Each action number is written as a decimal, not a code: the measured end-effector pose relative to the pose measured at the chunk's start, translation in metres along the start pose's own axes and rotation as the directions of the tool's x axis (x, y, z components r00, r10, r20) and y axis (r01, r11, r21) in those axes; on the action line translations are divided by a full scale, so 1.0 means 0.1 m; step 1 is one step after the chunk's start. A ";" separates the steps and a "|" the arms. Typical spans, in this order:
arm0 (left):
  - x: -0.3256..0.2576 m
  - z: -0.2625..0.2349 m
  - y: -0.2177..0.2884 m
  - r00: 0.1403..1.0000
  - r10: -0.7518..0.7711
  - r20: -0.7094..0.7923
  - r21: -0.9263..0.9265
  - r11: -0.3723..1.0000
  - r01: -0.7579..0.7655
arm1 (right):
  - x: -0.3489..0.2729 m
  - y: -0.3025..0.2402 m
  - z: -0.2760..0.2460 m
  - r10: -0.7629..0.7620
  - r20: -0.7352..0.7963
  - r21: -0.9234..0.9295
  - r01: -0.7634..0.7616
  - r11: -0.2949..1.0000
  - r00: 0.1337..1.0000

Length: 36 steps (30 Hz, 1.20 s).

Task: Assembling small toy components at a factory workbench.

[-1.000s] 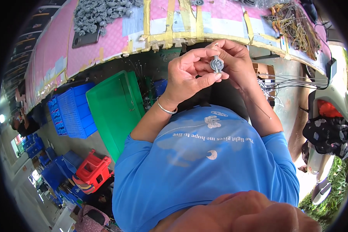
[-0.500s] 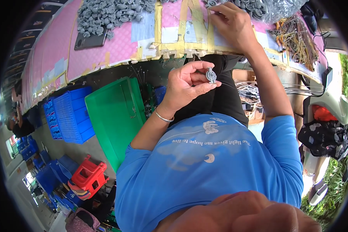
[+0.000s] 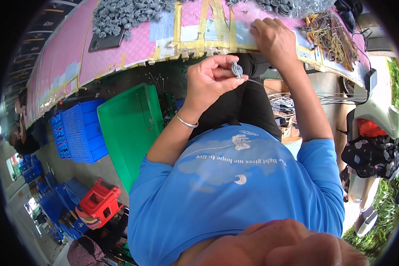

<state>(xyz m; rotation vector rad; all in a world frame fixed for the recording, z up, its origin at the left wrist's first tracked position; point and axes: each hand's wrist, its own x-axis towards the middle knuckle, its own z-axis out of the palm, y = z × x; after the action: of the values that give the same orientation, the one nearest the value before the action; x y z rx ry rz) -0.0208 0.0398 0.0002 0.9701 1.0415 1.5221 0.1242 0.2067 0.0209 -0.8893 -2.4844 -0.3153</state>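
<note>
Fingers of left hand (image 3: pixel 201 82): narrow pinch, thumb below and index above, on one round gray plastic piece (image 3: pixel 236 69). Piece sits over the lap, short of the bench edge. Clock centred on it, 12 toward the far side of the bench.

Judgement: a light grip at its ends should do, with the ridged face left uncovered for checking. A slip at this spot would likely send it to lap or floor; over the bench would be safer.

Right hand (image 3: pixel 275 42), 2 o'clock: over the near part of the bench (image 3: pixel 139 47), fingers curled; cannot tell whether they hold anything. Advice: let this hand do the moving, left one steady.

Farther: wire tangle (image 3: pixel 330 40) between 2 and 3; forearm best routed clear, snag risk. Black phone (image 3: pixel 106 41) between 9 and 10, beside the large gray pile (image 3: pixel 128 15) at 10. Smaller gray pile (image 3: pixel 277 5) at 1, next to a clear plastic bag (image 3: pixel 314 6) near 2.
</note>
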 end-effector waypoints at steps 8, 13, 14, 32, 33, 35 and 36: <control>-0.02 0.07 0.07 0.989 0.136 -0.052 0.137 0.982 -0.127 | -0.49 -0.31 -0.46 0.260 0.359 0.852 -0.429 0.302 0.896; -0.04 0.14 0.11 0.990 0.141 0.000 0.188 0.972 -0.139 | -0.76 -0.52 -0.63 0.242 0.380 0.913 -0.404 0.056 0.893; -0.05 0.16 0.11 0.992 0.130 0.010 0.202 0.971 -0.129 | -0.77 -0.50 -0.66 0.240 0.357 0.920 -0.385 0.079 0.903; -0.04 0.19 0.01 0.866 0.462 0.192 0.758 0.491 -0.430 | -0.82 -0.43 -0.44 0.164 0.477 0.848 -0.501 0.173 0.864; -0.02 0.19 0.00 0.860 0.460 0.220 0.761 0.471 -0.447 | -0.83 -0.43 -0.43 0.168 0.479 0.846 -0.504 0.170 0.861; -0.01 0.18 -0.01 0.867 0.441 0.232 0.775 0.455 -0.439 | -0.85 -0.46 -0.41 0.216 0.566 0.817 -0.576 -0.016 0.796; 0.01 0.17 -0.03 0.880 0.412 0.237 0.778 0.462 -0.426 | -0.86 -0.46 -0.39 0.216 0.567 0.816 -0.578 -0.017 0.795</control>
<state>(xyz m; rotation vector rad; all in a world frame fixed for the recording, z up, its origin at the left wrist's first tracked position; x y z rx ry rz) -0.0044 0.0439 0.0027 2.0288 1.6441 1.3699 0.1663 0.1110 0.0079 -0.9235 -1.7076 1.6774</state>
